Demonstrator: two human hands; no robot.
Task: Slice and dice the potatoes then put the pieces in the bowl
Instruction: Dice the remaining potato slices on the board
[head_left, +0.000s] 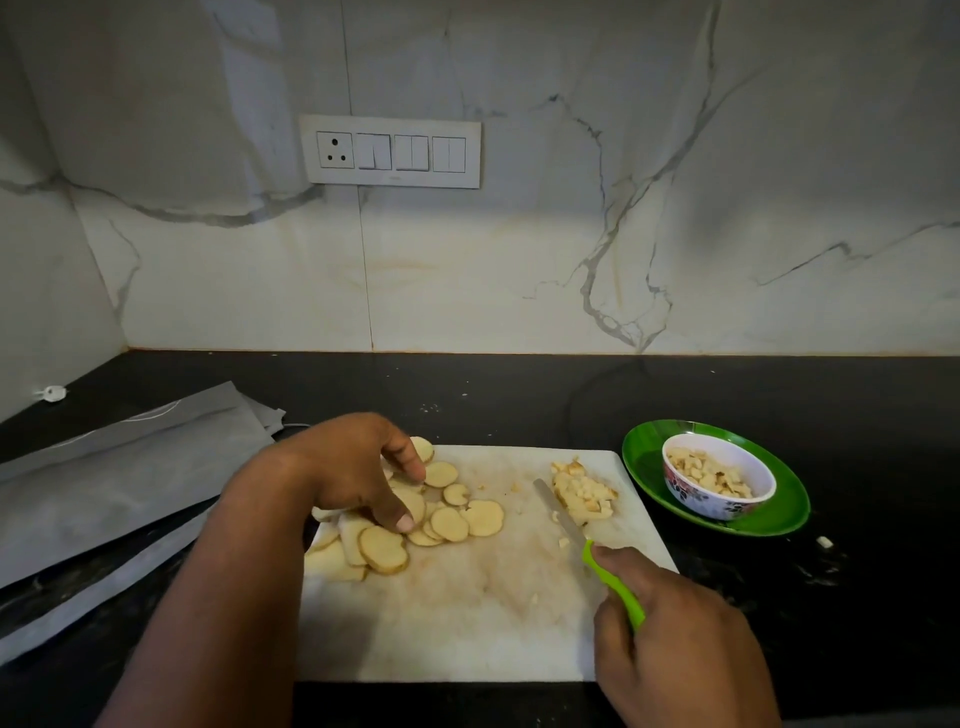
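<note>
On the white cutting board (467, 623), the left hand (353, 467) rests curled fingers on the potato slices (447, 519), its grip pinching one (hard to confirm). The right hand (675, 639) clasps the green-handled knife (582, 545) beside diced pieces (582, 491); the bowl (719, 480) holds more.

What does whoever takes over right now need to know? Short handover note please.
Left hand: fingers bent over the potato slices on the left of the cutting board, touching them.
Right hand: grips the green-handled knife, blade beside the diced pile at the board's right edge.
Bowl: on a green plate right of the board, already holding diced potato.
Done: slicing, part of the dicing.
Left: move the diced pile into the bowl, dice the remaining slices, transfer those too.
</note>
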